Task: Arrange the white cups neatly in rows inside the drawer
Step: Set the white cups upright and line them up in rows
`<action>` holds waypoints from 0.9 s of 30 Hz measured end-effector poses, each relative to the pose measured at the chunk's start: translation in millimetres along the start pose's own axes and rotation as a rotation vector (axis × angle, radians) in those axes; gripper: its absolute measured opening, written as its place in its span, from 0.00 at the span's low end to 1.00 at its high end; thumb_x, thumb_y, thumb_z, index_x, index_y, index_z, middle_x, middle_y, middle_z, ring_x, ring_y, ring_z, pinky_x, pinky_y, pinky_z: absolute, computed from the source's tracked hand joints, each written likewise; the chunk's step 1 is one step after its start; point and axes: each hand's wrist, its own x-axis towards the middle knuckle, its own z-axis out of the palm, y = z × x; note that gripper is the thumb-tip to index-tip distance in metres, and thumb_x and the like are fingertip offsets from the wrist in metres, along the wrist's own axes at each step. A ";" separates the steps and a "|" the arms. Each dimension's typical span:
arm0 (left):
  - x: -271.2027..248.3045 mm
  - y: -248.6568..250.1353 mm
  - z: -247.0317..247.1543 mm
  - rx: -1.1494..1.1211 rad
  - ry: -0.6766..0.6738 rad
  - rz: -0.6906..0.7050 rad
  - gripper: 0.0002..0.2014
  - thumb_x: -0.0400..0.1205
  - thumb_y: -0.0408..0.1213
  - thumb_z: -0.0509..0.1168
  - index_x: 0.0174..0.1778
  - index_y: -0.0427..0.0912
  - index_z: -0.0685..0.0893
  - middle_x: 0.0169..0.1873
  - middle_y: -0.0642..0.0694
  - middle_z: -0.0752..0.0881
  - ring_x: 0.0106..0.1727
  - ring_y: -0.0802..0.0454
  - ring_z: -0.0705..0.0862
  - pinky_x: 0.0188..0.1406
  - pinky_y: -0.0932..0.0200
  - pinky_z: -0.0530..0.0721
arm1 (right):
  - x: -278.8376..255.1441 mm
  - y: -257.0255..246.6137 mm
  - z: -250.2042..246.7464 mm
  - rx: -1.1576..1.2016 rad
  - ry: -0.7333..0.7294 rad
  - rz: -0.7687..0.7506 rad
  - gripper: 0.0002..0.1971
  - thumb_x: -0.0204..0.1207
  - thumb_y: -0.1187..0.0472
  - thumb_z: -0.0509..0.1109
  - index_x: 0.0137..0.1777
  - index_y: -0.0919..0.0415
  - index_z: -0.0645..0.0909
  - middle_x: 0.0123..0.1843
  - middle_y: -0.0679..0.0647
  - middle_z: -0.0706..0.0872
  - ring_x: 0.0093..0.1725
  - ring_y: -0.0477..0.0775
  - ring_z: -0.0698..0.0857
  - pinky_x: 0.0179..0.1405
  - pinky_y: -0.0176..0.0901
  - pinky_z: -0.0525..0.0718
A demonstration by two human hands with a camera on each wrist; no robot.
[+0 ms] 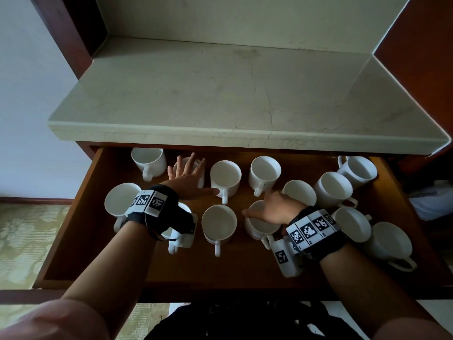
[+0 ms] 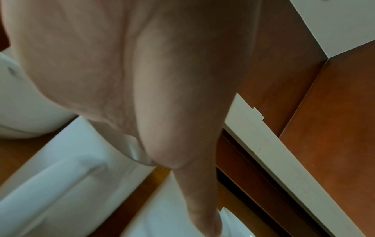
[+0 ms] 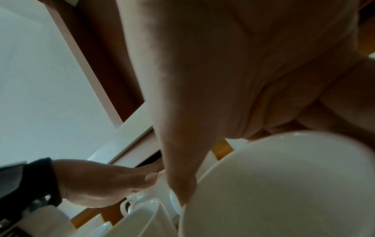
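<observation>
Several white cups stand upright in the open wooden drawer [image 1: 245,268], in loose rows. My left hand [image 1: 193,176] lies flat with spread, straight fingers on top of a back-row cup [image 1: 201,179]; its thumb reaches right to a neighbouring cup [image 1: 225,176]. The left wrist view shows the palm [image 2: 142,80] over that cup [image 2: 67,168]. My right hand [image 1: 268,206] sits over a front-row cup [image 1: 257,225], thumb at the left of its rim and fingers curled down behind it. The right wrist view shows the thumb [image 3: 178,176] at the cup's rim [image 3: 284,184].
A crowded cluster of cups [image 1: 332,188] fills the drawer's right end, some touching. More cups stand at the left [image 1: 122,198] and centre [image 1: 219,223]. A pale stone counter [image 1: 220,94] overhangs the drawer's back. Bare wood runs along the drawer's front strip.
</observation>
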 end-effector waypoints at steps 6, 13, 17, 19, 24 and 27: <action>-0.1 -0.6 1.8 0.029 0.006 0.006 0.52 0.72 0.71 0.60 0.83 0.55 0.37 0.82 0.45 0.31 0.80 0.32 0.30 0.76 0.29 0.37 | 1.7 -0.8 0.3 0.046 -0.019 0.037 0.42 0.71 0.27 0.60 0.70 0.64 0.70 0.57 0.57 0.82 0.51 0.52 0.81 0.46 0.40 0.76; 1.1 -2.6 2.6 0.041 0.003 0.010 0.53 0.72 0.71 0.60 0.83 0.55 0.36 0.82 0.45 0.31 0.80 0.32 0.30 0.76 0.29 0.38 | 0.9 5.6 -2.8 0.031 -0.153 0.026 0.59 0.58 0.23 0.69 0.80 0.60 0.55 0.72 0.60 0.74 0.63 0.59 0.83 0.53 0.48 0.83; 1.6 -2.7 3.6 0.047 0.003 0.009 0.53 0.71 0.71 0.60 0.83 0.56 0.36 0.82 0.45 0.30 0.80 0.32 0.30 0.76 0.29 0.38 | 2.5 6.5 -3.0 0.051 -0.174 0.013 0.58 0.58 0.25 0.71 0.80 0.59 0.54 0.70 0.60 0.76 0.59 0.60 0.85 0.44 0.45 0.83; 2.1 -3.0 3.9 0.055 0.005 0.008 0.53 0.71 0.71 0.60 0.83 0.56 0.36 0.82 0.45 0.30 0.80 0.32 0.30 0.76 0.28 0.39 | 3.0 7.1 -2.9 0.058 -0.173 0.017 0.59 0.58 0.25 0.71 0.80 0.59 0.53 0.71 0.60 0.75 0.59 0.60 0.85 0.46 0.45 0.83; 1.4 -2.8 3.4 0.049 0.000 0.009 0.53 0.71 0.71 0.61 0.83 0.56 0.36 0.82 0.45 0.30 0.80 0.32 0.29 0.76 0.29 0.38 | 5.8 9.5 0.6 0.070 -0.174 0.018 0.60 0.58 0.24 0.70 0.81 0.58 0.51 0.71 0.60 0.75 0.60 0.59 0.84 0.50 0.48 0.84; 0.8 -2.4 3.0 0.049 0.004 0.007 0.53 0.71 0.71 0.61 0.83 0.56 0.37 0.82 0.45 0.31 0.80 0.32 0.30 0.76 0.29 0.38 | 7.4 12.5 -3.5 0.094 -0.125 0.019 0.56 0.60 0.22 0.65 0.80 0.58 0.56 0.69 0.59 0.78 0.57 0.57 0.84 0.51 0.47 0.84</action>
